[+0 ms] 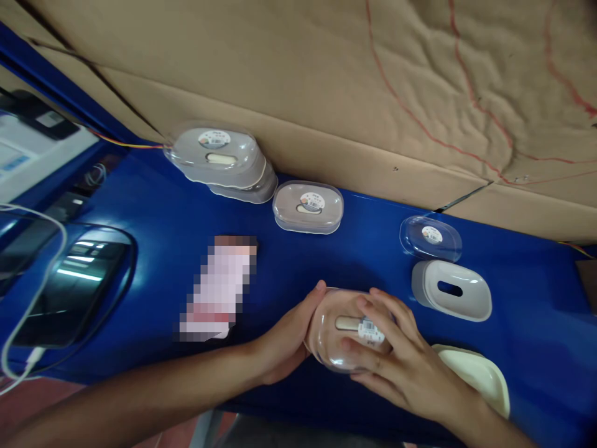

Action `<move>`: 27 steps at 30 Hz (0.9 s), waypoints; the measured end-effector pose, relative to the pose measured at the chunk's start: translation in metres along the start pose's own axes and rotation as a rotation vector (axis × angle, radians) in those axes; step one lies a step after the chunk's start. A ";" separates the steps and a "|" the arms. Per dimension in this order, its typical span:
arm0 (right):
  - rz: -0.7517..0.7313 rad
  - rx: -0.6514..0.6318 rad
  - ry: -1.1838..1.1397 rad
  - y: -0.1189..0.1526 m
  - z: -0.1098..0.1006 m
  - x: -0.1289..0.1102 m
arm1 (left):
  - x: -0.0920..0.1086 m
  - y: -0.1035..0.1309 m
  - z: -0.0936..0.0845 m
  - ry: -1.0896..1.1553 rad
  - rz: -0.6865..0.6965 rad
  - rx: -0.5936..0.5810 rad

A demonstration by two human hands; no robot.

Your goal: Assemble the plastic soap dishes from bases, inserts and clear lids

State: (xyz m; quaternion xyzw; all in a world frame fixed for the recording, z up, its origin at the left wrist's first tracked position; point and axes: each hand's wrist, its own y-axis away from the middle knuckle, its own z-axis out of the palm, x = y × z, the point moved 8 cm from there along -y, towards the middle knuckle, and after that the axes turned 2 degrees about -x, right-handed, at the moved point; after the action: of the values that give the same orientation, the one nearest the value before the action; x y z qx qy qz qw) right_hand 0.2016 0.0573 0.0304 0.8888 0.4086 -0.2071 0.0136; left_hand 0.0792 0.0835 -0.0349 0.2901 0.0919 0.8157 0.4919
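Between my two hands is a pinkish oval soap box (329,317) under a clear plastic lid with a round label. My left hand (289,339) grips its left end, thumb up along the edge. Over the lid's right part lie the fingers of my right hand (410,367), spread across the label side and pressing on it. Partly behind my right wrist is a cream oval tray (482,373). A white oval box body (473,298) with a slot in its floor stands beyond it, with a loose clear lid (410,239) behind that.
One lidded box (308,214) sits at the back of the blue table (368,249). Left of it is a stack of lidded boxes (224,162). A phone with a blurred screen (217,289) and a dark tablet-like device (74,292) with cables lie left. Brown paper (298,93) covers the rear.
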 end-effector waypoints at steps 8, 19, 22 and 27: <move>-0.010 -0.010 0.018 -0.001 0.004 0.001 | -0.006 -0.001 -0.003 0.018 -0.023 -0.026; 0.041 0.081 0.046 0.005 -0.005 0.013 | 0.012 0.003 -0.018 -0.120 0.121 0.008; 0.070 0.103 0.022 0.006 -0.011 0.018 | 0.018 0.003 -0.014 -0.150 0.175 -0.017; 0.147 0.177 0.004 -0.003 -0.029 0.037 | 0.024 0.000 -0.001 -0.106 0.220 -0.107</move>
State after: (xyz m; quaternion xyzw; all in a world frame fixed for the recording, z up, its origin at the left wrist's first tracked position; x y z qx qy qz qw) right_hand 0.2311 0.0914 0.0432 0.9145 0.3224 -0.2391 -0.0507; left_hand 0.0706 0.1040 -0.0263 0.3146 -0.0102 0.8519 0.4186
